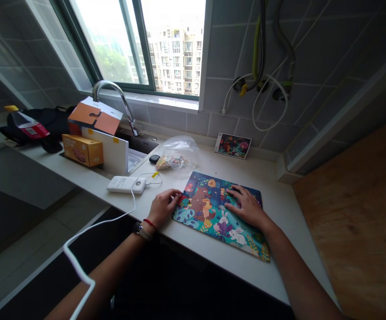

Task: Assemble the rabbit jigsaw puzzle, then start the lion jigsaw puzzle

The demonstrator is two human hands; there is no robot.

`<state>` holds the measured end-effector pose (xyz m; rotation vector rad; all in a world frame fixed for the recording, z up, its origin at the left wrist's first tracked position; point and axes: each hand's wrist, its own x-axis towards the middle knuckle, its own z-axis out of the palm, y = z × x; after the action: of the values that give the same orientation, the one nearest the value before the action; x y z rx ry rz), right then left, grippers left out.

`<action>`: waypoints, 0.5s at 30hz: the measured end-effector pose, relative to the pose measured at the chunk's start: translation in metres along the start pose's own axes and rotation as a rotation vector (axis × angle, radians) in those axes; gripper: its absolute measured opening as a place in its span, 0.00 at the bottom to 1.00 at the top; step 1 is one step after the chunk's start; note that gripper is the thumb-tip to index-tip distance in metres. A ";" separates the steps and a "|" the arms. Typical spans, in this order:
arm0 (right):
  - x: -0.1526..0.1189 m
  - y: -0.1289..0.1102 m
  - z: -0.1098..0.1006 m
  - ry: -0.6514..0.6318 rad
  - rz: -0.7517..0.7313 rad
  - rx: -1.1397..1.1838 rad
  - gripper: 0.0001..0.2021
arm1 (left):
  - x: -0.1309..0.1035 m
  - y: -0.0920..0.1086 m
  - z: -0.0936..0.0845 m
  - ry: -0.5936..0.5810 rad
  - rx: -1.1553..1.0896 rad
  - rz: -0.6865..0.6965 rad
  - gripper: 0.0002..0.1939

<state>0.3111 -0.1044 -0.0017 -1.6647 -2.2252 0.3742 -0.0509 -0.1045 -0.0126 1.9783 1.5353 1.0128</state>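
A colourful jigsaw puzzle [209, 213] with rabbits, a bear and plants lies flat on the white counter in front of me. My left hand [163, 206] is at its left edge, thumb and fingers closed together on the border beside a red patch. Spread flat over the upper right part of the puzzle is my right hand [248, 206], fingers apart and holding nothing. A red cord and a watch [141, 230] are on my left wrist. Against the back wall leans a picture card [232, 146] in similar colours.
A clear plastic bag [177, 155] with small colourful pieces lies behind the puzzle, next to a small black object [154, 158]. To the left are a white device [126, 184] with a cable, an orange box [82, 150], and a sink with a faucet [117, 91]. Wooden board [356, 213] stands right.
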 end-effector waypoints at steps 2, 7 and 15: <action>0.001 0.001 0.000 -0.004 -0.002 0.009 0.29 | 0.000 -0.001 0.000 -0.012 0.001 0.026 0.11; 0.002 0.004 0.003 -0.012 0.005 0.020 0.29 | 0.001 -0.001 -0.001 -0.009 -0.028 0.123 0.13; 0.002 0.006 0.004 -0.007 0.002 0.024 0.28 | 0.001 0.002 -0.005 -0.152 -0.146 0.084 0.14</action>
<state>0.3138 -0.1011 -0.0074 -1.6564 -2.2151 0.4060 -0.0531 -0.1046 -0.0081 1.9821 1.2719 0.9544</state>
